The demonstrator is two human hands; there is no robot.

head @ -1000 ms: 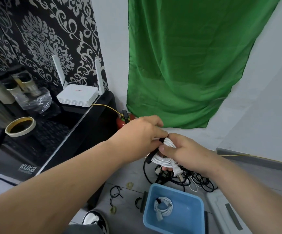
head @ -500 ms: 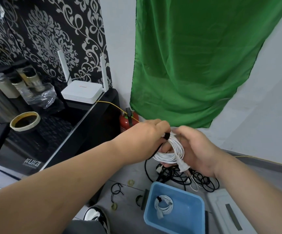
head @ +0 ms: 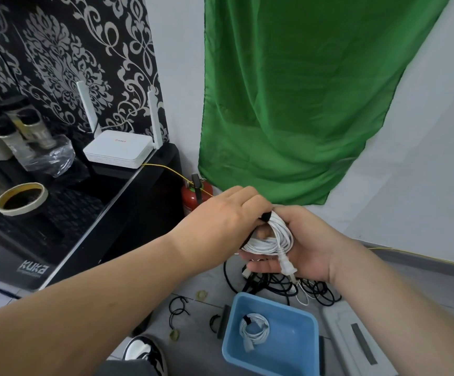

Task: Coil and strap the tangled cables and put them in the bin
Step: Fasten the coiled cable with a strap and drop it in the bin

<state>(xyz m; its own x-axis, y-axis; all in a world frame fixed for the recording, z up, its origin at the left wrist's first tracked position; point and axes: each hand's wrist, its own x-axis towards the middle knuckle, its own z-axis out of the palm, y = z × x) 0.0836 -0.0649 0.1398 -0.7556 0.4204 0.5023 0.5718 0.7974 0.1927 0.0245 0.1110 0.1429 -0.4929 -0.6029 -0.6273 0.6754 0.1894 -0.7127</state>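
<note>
Right hand [head: 310, 251] cradles the white coil [head: 272, 240], palm up, fingers curled under the loops. Left hand [head: 228, 215] comes over the top, fingertips closed on the black strap [head: 266, 216] at the coil's upper edge; I can't tell if the strap is fastened. Coil stands roughly on edge in the palm, plug [head: 287, 264] hanging off its lower side.

Key relation: bin [head: 274, 301] sits on the floor almost straight below the coil, a little nearer me. Right hand is the closer one and carries the load, so I judge the drop is its job once the left lets go. One strapped cable [head: 254, 328] lies in the bin's left half. Black tangle [head: 274, 283] lies just behind the bin, not yet coiled.
</note>
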